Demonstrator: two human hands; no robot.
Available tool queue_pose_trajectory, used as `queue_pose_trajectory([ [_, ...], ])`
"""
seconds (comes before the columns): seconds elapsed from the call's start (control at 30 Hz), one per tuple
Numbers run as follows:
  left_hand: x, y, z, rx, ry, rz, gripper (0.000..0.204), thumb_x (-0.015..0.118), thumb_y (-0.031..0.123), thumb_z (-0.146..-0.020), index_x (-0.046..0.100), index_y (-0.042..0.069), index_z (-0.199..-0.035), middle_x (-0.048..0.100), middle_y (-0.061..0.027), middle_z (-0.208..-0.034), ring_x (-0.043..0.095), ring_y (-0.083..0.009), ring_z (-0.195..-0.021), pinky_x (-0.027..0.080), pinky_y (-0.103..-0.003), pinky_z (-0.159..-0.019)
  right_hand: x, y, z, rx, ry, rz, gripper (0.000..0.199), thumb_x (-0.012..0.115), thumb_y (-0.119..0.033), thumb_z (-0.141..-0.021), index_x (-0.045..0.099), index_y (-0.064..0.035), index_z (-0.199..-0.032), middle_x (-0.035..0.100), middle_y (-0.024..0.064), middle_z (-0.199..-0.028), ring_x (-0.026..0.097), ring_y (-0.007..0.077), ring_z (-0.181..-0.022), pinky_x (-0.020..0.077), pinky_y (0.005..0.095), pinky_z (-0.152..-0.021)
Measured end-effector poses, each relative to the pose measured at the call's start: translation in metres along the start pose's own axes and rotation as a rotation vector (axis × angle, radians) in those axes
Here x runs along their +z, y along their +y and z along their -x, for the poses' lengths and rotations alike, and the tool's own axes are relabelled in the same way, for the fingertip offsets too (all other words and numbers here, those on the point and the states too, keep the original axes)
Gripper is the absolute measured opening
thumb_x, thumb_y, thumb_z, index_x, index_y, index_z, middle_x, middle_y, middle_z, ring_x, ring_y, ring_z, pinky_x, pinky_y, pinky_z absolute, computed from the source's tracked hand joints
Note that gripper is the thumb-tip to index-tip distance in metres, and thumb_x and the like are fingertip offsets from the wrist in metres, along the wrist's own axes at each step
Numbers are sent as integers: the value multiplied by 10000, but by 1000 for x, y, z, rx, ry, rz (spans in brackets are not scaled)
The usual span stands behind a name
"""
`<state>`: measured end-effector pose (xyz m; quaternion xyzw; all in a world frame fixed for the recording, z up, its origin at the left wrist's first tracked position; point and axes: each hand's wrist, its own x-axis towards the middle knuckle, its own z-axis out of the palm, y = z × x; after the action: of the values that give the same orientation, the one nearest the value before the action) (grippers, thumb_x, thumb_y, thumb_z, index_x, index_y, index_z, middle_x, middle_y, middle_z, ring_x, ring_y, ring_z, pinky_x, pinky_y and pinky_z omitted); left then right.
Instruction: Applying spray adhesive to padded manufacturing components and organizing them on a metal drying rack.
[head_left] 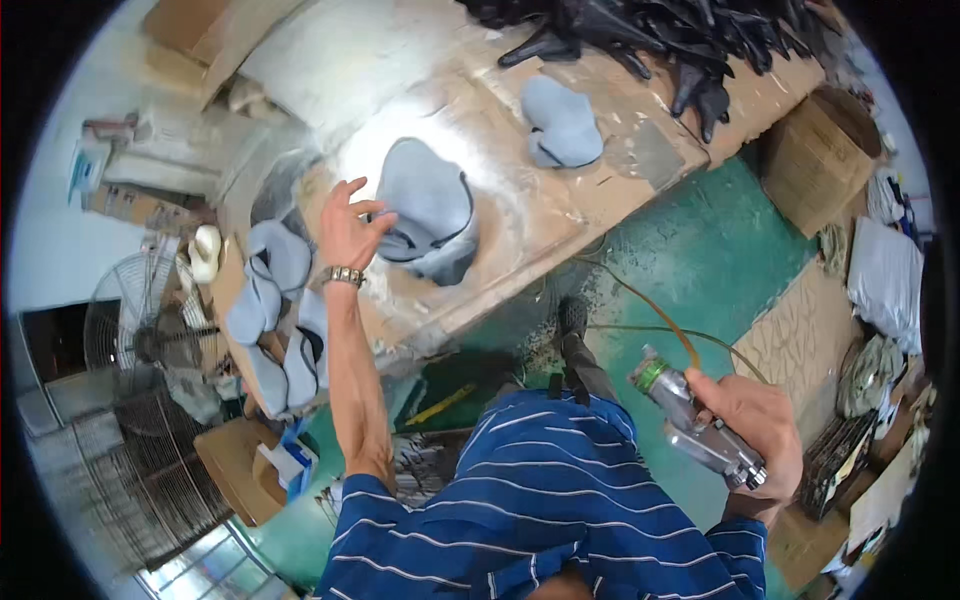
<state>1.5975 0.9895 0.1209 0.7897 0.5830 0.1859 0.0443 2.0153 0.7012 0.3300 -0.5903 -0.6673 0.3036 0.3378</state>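
L hand [350,230] on grey rubber piece [428,208], R hand [760,420] w/ spray gun [695,420]

A single head-worn fisheye view looks steeply down from above the person's blue striped shirt [560,500], facing the dusty wooden worktop [560,200] beyond.

The right hand [758,428] wraps the grip of the spray gun [695,425], so the trigger and most of the handle are covered; the gun's orange hose [655,312] thins out toward the bench [560,215] and its far end cannot be traced; the pile of black gloves [690,35] runs off the top of the view; the left hand [350,228] hides the near edge of the grey moulded piece [428,212]; the clutter at far right [880,370] is too smeared to name.
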Motion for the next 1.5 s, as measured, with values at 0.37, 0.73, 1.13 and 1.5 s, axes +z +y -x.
queue_pose_trajectory([
  [0.37,-57,169,-179,260,203,4,312,817,362,-819,810,102,-993,688,-115,-1285,625,-311,-1204,490,-419,-993,-39,63,24,139,-12,-44,723,797,-88,-727,595,8,-1415,712,155,-929,697,343,-810,546,394,-710],
  [0.73,212,335,-164,179,23,-123,324,780,219,-829,727,84,-1119,655,-128,-1037,626,-330,-1027,489,-477,-881,-42,114,48,337,101,-126,927,659,-32,-494,573,71,-1411,670,216,-928,648,414,-834,521,402,-796],
  [1.13,260,265,39,195,-219,586,367,602,40,-885,675,33,-1244,686,-225,-1220,617,-426,-1167,482,-489,-1017,-54,81,13,205,25,-166,683,780,-38,-715,624,22,-1377,699,172,-895,693,344,-798,542,398,-728],
  [1.5,231,20,391,-755,-755,299,382,647,328,-862,767,150,-1179,740,-164,-1164,692,-374,-1101,542,-449,-983,-36,41,-27,71,-97,-43,561,711,-197,-758,705,58,-1258,627,100,-712,647,244,-637,483,341,-596],
])
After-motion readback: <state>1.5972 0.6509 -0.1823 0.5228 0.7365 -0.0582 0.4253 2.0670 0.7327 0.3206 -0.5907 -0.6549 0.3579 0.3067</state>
